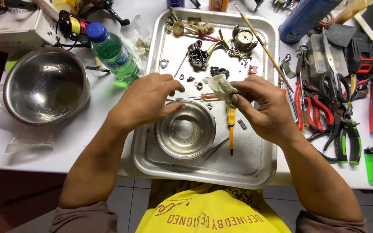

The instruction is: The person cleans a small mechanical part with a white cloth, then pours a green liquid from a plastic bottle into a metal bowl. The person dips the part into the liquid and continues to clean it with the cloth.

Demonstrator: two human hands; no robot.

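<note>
Pinching a crumpled, off-white rag [219, 84] in my right hand [262, 108], I see it is grubby and bunched into a wad — its loose end sticks up past my fingertips, over the metal tray [255, 166] just beyond the small steel bowl [185, 129]. My left hand [145, 101] rests half-curled at that bowl's far-left rim, fingers bent inward; whether it grips anything I cannot tell. A yellow-handled screwdriver [231, 123] lies just right of the bowl — small dismantled metal parts [203, 54] sit farther beyond it.
</note>
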